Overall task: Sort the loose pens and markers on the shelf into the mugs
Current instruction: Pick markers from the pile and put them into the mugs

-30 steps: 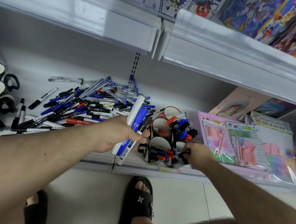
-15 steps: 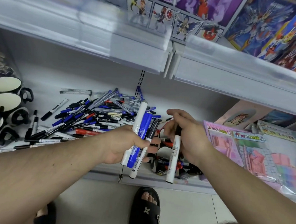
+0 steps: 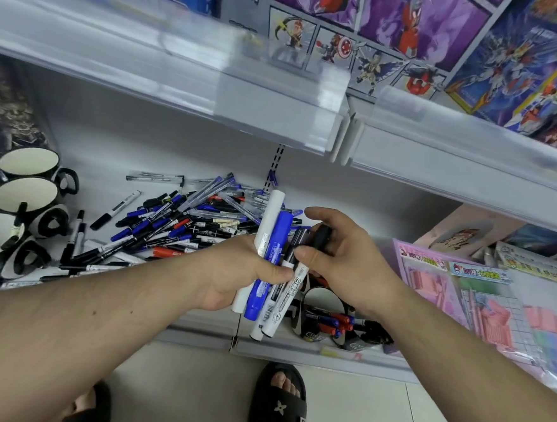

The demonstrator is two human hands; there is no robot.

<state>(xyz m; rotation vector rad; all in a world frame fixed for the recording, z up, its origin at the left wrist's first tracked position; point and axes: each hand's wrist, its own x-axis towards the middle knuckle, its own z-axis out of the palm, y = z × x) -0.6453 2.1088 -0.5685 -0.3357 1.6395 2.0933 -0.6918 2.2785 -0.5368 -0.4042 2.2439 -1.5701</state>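
Head view: left hand (image 3: pixel 233 273) grips a marker bundle (image 3: pixel 268 263); right hand (image 3: pixel 339 258) pinches a black-capped marker (image 3: pixel 299 278) above the shelf's (image 3: pixel 293 350) front edge.

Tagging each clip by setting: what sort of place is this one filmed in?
Probably a shop's stationery and toy aisle: toy boxes stand on the upper shelf, packaged craft kits lie at right, and a heap of pens and markers sits beside mugs.

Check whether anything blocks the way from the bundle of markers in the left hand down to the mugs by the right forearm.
Partly. The right hand, pinching a black-capped white marker, sits above the black-and-white mugs; several already bristle with red and blue pens.
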